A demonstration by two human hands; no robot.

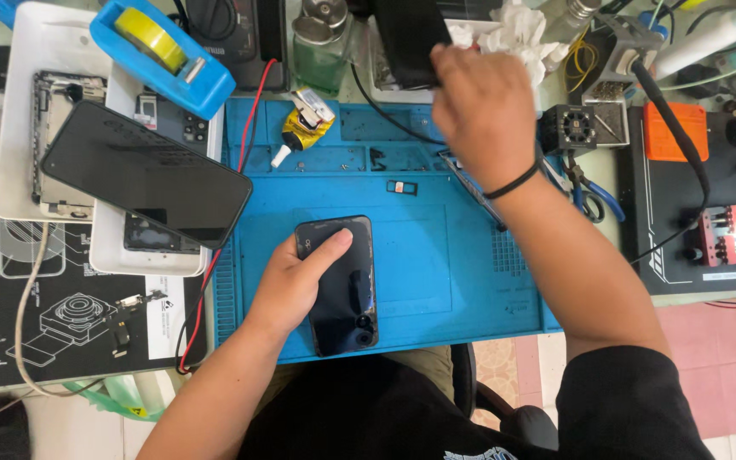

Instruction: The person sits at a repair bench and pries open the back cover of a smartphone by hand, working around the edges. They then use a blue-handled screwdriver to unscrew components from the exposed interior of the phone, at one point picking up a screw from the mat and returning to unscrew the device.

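Observation:
A black phone (344, 294) lies back-up on the blue repair mat (436, 255), near its front edge. My left hand (296, 281) rests on the phone's left side, thumb across its back, holding it down. My right hand (480, 106) reaches to the back of the bench, its fingers closed around a black rectangular object (406, 38) that stands above the mat's far edge. A thin black band circles that wrist. What the black object is cannot be told.
A dark phone screen (142, 175) lies tilted over white trays (44, 51) at left, beside a blue tape dispenser (163, 51). Tweezers (470, 187), a small yellow bottle (304, 128), blue-handled pliers (594, 192) and a soldering iron cable (683, 145) crowd the right.

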